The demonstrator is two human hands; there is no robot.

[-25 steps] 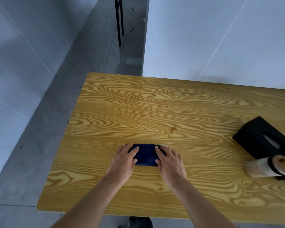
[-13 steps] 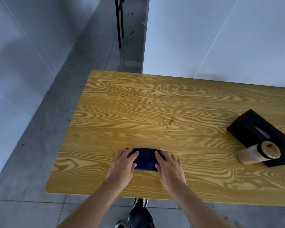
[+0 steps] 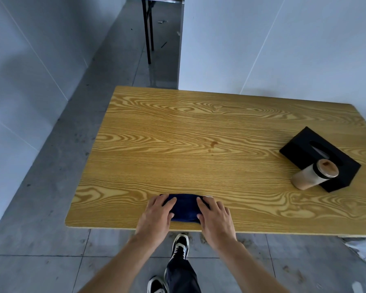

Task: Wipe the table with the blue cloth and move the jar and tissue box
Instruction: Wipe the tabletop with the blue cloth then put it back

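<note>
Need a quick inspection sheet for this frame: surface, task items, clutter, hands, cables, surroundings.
Surface: wooden table, grain pattern, small dark spot near the middle.
Job's things: blue cloth folded, flat near the front edge; jar with brown contents standing against the black tissue box at the right side.
Clutter: nothing seen.
Hands: left hand and right hand both press flat on the cloth's ends, fingers straight.
Cables: nothing seen.
Surroundings: grey tiled floor, white wall panels, dark furniture legs at the back, the person's shoe under the table edge.
</note>
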